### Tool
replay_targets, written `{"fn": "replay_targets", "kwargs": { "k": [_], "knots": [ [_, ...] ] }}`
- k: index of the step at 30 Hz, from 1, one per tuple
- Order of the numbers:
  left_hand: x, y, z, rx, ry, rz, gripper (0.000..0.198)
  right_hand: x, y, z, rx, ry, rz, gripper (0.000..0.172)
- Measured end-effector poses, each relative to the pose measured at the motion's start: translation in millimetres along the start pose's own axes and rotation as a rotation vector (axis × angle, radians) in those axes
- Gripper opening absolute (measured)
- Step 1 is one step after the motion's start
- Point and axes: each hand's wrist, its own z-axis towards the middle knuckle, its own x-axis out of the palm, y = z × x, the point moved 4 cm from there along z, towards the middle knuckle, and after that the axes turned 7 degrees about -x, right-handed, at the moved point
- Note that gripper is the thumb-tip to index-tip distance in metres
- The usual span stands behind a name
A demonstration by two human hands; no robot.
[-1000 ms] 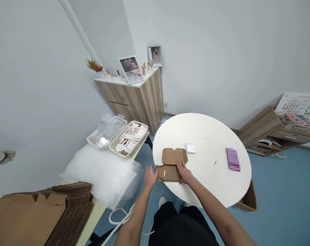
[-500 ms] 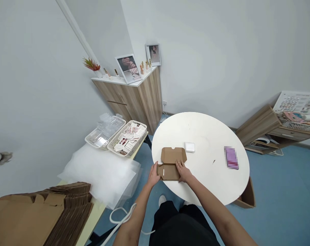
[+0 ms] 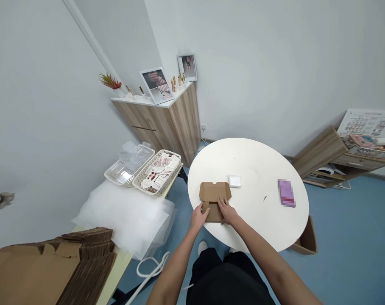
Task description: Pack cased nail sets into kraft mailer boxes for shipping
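A small brown cardboard mailer box (image 3: 215, 191) lies at the front left of the round white table (image 3: 252, 156), with its lid opened away from me. My left hand (image 3: 199, 217) grips the folded-in left side, the thumb over the inside and the fingers against the outer edge. My right hand (image 3: 227, 212) holds the right side, its fingers reaching in over the wall near the lid crease. Just beyond the box's right corner lies a small white square case (image 3: 234, 181).
A blurred-out purple item (image 3: 286, 192) lies at the table's right. On the left side table are a stack of flat cardboard boxes (image 3: 93, 262), white foam sheets (image 3: 122, 207), a basket of cards (image 3: 162, 171) and a basket of clear plastic (image 3: 129, 163). An open carton (image 3: 307, 239) stands on the floor.
My left hand has moved to the right and folded the box's left side flap inward. My right hand stays on the right side.
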Motion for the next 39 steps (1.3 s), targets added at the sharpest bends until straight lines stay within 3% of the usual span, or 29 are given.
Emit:
{"fn": "replay_targets", "kwargs": {
  "k": [8,14,23,25,27,29,31,36,39],
  "knots": [
    [3.2,5.7,11.7,-0.114,-0.060,0.205,0.024,5.5,-2.8,1.9,-0.012,0.007,-0.035,0.131],
    [1.0,5.7,25.4,-0.107,-0.060,0.256,0.005,9.7,-6.1,5.8,-0.027,-0.002,-0.033,0.134],
    [-1.0,-0.3,19.7,0.003,-0.077,0.290,0.016,10.9,-13.4,16.9,-0.044,-0.009,-0.056,0.138],
    [-3.7,-3.7,15.0,0.058,-0.134,0.288,0.027,10.7,-17.0,21.7,-0.057,-0.012,-0.035,0.139],
    [-3.3,-10.1,10.5,0.206,-0.173,0.309,0.048,8.9,-19.9,26.0,-0.079,-0.021,-0.016,0.139],
    [4.2,-16.7,8.0,0.416,-0.118,0.366,0.067,5.4,-21.6,28.9,-0.105,-0.032,-0.017,0.138],
    [15.3,-18.0,10.6,0.540,-0.013,0.427,0.080,0.4,-22.4,30.1,-0.137,-0.050,-0.033,0.135],
    [33.6,-9.3,36.5,0.482,0.112,0.468,0.095,-16.0,-29.5,27.0,-0.201,-0.079,-0.004,0.124],
    [35.4,-8.5,52.4,0.454,0.113,0.455,0.100,-36.4,-44.0,24.8,-0.167,-0.229,0.076,0.095]
  ]
}}
